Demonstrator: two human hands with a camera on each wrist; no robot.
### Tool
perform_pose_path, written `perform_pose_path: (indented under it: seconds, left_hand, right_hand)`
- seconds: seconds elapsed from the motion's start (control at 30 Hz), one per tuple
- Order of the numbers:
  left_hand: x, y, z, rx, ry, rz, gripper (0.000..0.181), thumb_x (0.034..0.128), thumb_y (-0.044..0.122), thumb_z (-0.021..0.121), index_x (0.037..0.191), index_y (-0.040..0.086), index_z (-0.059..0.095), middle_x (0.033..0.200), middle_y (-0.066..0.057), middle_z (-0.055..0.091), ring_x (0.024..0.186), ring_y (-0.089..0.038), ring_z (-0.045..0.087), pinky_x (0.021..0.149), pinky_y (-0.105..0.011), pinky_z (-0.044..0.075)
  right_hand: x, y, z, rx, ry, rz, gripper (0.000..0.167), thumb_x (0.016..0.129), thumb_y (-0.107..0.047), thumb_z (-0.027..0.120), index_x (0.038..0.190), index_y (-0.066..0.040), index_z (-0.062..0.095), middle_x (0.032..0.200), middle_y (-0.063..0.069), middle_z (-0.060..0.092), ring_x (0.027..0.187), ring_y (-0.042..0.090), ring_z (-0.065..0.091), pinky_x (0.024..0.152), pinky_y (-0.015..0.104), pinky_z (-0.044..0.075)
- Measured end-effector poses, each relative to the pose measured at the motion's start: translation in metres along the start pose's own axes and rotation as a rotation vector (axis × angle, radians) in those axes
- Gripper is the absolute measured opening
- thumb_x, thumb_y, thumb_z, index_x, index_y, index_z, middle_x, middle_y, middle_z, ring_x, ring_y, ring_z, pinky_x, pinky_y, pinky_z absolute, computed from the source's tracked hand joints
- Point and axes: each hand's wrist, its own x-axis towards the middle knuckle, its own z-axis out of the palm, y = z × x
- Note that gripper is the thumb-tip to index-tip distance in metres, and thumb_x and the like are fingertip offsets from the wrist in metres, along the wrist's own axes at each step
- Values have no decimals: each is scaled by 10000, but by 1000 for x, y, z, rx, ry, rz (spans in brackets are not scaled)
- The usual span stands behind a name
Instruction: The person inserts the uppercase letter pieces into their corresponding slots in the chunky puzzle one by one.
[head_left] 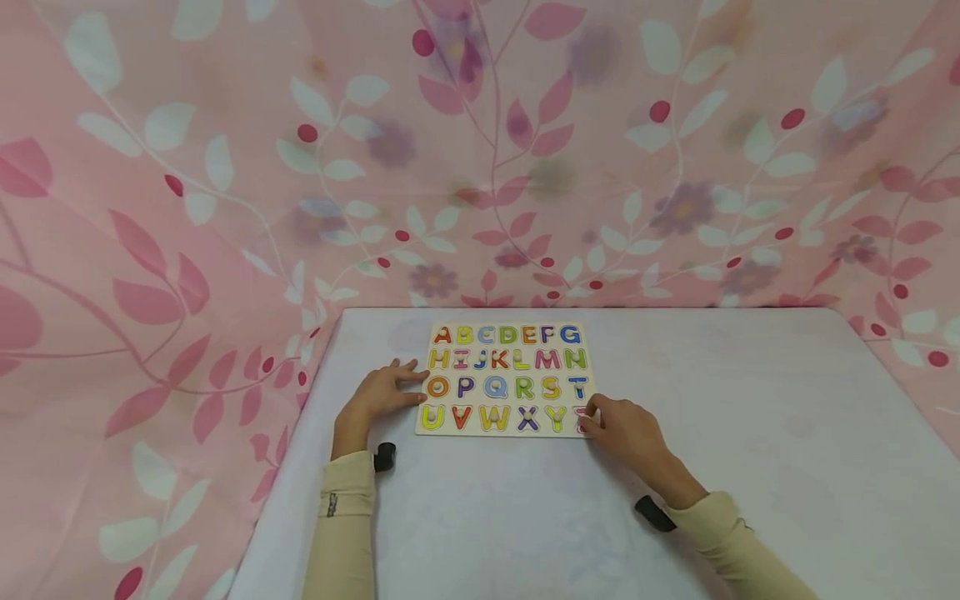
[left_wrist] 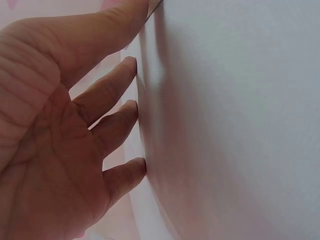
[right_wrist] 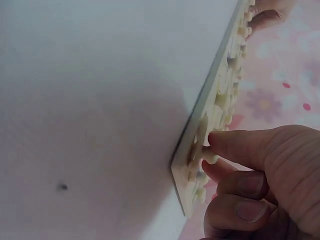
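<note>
A wooden alphabet puzzle board (head_left: 480, 402) lies flat on the table, with colourful letters A to Z in rows, each with a small peg knob. At its lower right corner my right hand (head_left: 628, 429) pinches the knob (right_wrist: 208, 154) of the pink letter Z piece (head_left: 582, 423) between thumb and index finger; the other fingers curl beneath. The hand partly covers the Z. My left hand (head_left: 384, 392) rests at the board's left edge, fingers spread, thumb and a fingertip touching the edge. In the left wrist view, its fingertips (left_wrist: 131, 107) meet the white surface.
A white cloth (head_left: 750, 417) covers the table. Pink floral fabric (head_left: 480, 167) hangs behind it and along the sides. Black wrist cameras sit by the left cuff (head_left: 385, 457) and right cuff (head_left: 655, 513). A small dark speck (right_wrist: 62, 187) shows on the cloth.
</note>
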Motion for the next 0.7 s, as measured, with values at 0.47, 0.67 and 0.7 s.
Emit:
perform_pose_path:
  seconds: [0.47,0.67,0.7]
  left_hand:
    - [-1,3,-2,11,3,4,523,853,270,776,1341,148,630,1507,-93,429,1450,-394,229,1148,-586,173]
    - [-2,1,0,1,-8,5,529,861,273,769,1351,140,621,1518,-99,414,1458,-389,208,1147,-593,167]
    - [-3,1,0,8,-7,7,528,863,272,767,1353,139,620,1518,-101,414,1457,-392,210,1145,-595,170]
  right_hand:
    - [1,0,1,14,9,-17,156,908,-270,710,951,-134,648,588,-41,488,551,141,444,493,279,334]
    - [-1,18,-16,6,26,5,315,910,-348,708,1119,-117,657,647,-8,484,573,159,442,495,289,340]
    - [-1,23,-20,3,37,4,347,909,-351,710,1143,-101,652,659,-4,484,578,160,441,494,290,343]
